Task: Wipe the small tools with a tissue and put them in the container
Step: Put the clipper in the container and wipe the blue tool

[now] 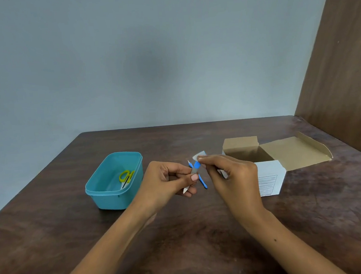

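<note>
My left hand (169, 179) pinches a small grey and blue tool (195, 169) whose white pointed tip sticks out below the fingers. My right hand (229, 172) pinches a small piece of tissue (198, 156) against the tool's upper end. A thin blue stick tool (201, 179) lies on the table just behind the hands. To the left stands an open teal plastic container (106, 190), and yellow-handled scissors (125, 177) lie inside it.
An open cardboard box (269, 174) with white printed sides and raised flaps stands to the right on the dark wooden table (182, 233). A brown wooden panel (341, 72) rises along the right edge. A grey wall stands behind the table.
</note>
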A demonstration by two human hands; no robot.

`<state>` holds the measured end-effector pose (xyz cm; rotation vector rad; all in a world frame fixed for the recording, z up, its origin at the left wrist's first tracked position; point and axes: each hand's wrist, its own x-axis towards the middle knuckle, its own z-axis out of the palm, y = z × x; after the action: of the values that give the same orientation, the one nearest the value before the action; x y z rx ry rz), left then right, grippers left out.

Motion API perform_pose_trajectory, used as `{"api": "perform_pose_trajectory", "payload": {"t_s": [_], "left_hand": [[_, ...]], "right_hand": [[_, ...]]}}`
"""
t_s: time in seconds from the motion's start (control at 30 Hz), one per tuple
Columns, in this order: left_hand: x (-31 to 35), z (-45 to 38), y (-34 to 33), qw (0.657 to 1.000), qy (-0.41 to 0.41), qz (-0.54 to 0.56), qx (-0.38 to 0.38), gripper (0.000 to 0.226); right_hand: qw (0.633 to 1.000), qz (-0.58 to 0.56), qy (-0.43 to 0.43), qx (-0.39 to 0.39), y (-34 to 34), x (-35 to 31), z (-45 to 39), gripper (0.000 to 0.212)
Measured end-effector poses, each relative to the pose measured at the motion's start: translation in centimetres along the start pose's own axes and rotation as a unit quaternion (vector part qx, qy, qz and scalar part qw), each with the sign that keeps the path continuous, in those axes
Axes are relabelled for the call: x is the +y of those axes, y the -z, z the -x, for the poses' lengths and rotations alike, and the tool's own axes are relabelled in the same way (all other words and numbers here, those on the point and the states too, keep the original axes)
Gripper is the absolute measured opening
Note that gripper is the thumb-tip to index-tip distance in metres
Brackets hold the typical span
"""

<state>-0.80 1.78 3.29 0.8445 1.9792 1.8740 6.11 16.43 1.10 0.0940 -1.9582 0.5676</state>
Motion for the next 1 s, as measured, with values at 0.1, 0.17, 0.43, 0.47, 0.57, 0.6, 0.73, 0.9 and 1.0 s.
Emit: {"api": "perform_pose_trajectory", "payload": {"t_s": [0.1, 0.17, 0.43, 0.47, 0.57, 0.6, 0.73, 0.9, 1.0], "left_hand": [[0.1, 0.0, 0.0, 1.0, 0.002, 0.004, 0.003, 0.018], [0.1, 0.0, 0.0, 1.0, 0.003, 0.012, 0.008, 0.016], [0.5, 0.3, 0.1, 0.999, 0.008, 0.014, -0.029, 0.019], [0.6, 0.4, 0.1, 0.999, 0.01, 0.014, -0.038, 0.021], [0.6, 0.4, 0.2, 0.999, 0.016, 0.008, -0.042, 0.023], [0.6, 0.3, 0.3, 0.999, 0.021, 0.006, -0.039, 0.023], [0.4, 0.4, 0.2, 0.998, 0.038, 0.011, -0.045, 0.023], [0.2, 0.3, 0.2, 0.999, 0.046, 0.008, -0.027, 0.027], [0.3, 0.4, 0.2, 0.999, 0.046, 0.011, -0.019, 0.03]], "right_hand": [[1.0, -0.006, -0.003, 0.001, 0.0, -0.1, 0.0, 0.023], [1.0, -0.024, 0.001, 0.001, -0.1, -0.4, 0.1, 0.022], [0.999, -0.023, 0.018, -0.023, -0.2, -0.8, 0.3, 0.019], [0.999, -0.021, 0.015, -0.021, -0.1, -0.7, 0.3, 0.021], [1.0, -0.017, 0.007, -0.025, -0.1, -0.7, 0.3, 0.022], [0.999, -0.017, 0.004, -0.029, -0.1, -0.7, 0.3, 0.022], [0.998, -0.031, -0.032, -0.035, -0.2, -0.8, 0.4, 0.016], [0.996, -0.063, -0.041, -0.057, 0.0, -0.8, 0.4, 0.017], [0.996, -0.06, -0.037, -0.054, 0.1, -1.0, 0.3, 0.018]]}}
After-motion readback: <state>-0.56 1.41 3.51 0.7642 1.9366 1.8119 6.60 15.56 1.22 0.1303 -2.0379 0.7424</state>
